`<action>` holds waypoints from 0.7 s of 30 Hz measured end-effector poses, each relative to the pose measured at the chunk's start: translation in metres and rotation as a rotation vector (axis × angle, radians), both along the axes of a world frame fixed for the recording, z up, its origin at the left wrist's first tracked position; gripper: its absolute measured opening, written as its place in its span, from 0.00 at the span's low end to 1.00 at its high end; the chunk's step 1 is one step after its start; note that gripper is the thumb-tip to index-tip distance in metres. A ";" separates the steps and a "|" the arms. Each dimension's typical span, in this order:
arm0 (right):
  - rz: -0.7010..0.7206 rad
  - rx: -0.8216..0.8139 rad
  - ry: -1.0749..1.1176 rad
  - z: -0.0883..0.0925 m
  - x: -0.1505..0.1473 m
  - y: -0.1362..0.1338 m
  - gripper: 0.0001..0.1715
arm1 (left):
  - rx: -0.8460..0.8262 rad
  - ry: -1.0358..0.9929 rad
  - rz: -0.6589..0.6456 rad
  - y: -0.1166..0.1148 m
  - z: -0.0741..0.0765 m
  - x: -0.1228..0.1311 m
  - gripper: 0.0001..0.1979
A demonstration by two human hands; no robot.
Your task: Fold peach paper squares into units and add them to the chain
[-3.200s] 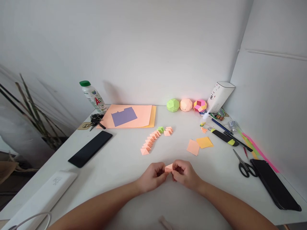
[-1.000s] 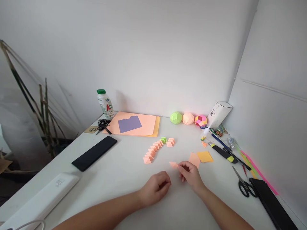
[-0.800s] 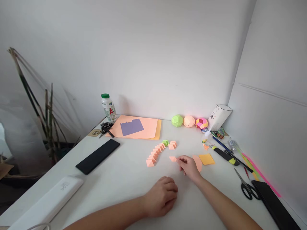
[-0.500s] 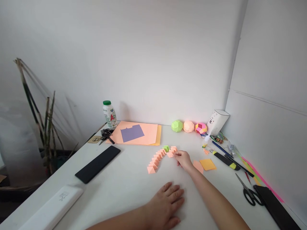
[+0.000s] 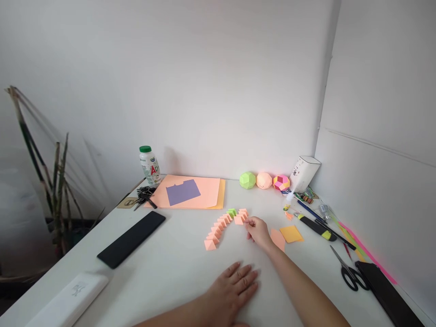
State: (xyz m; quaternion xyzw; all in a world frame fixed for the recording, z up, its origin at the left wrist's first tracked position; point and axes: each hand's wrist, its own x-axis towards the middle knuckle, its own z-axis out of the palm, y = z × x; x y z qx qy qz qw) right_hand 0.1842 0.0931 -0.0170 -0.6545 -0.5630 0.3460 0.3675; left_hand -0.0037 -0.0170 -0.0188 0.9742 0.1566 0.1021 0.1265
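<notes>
An arc of small folded paper pieces (image 5: 216, 233) stands on the white table, peach-coloured except for a green piece (image 5: 232, 212) near its top. My right hand (image 5: 258, 232) is at the right end of the arc, thumb and forefinger pinched on the edge of the nearest peach folded paper piece (image 5: 239, 220). Its other fingers are curled under. Palm down on the table nearer to me lies my left hand (image 5: 233, 286), fingers stretched out and holding nothing. Beside my right wrist are a peach paper sheet (image 5: 277, 239) and a yellow paper stack (image 5: 291, 233).
At the back stand three paper balls (image 5: 247, 180), a white box (image 5: 305, 174) and a green-capped bottle (image 5: 150, 167). Large paper sheets (image 5: 209, 193), keys (image 5: 146, 195) and a black slab (image 5: 132, 238) lie left. Scissors (image 5: 349, 271) and a cutter knife (image 5: 315, 227) lie right.
The view has turned slightly, so everything sits a little further left. My right hand keeps its pinch at the end of the arc, and my left hand stays flat.
</notes>
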 end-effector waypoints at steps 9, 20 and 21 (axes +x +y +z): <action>0.149 0.293 -0.455 0.039 0.062 -0.059 0.08 | -0.003 -0.010 -0.054 0.007 -0.003 -0.003 0.39; 0.319 0.063 -1.015 0.046 0.071 -0.082 0.12 | -0.001 -0.064 0.007 -0.001 -0.010 -0.001 0.39; 0.324 0.068 -1.029 0.046 0.070 -0.082 0.12 | 0.004 -0.077 0.017 -0.002 -0.009 -0.001 0.39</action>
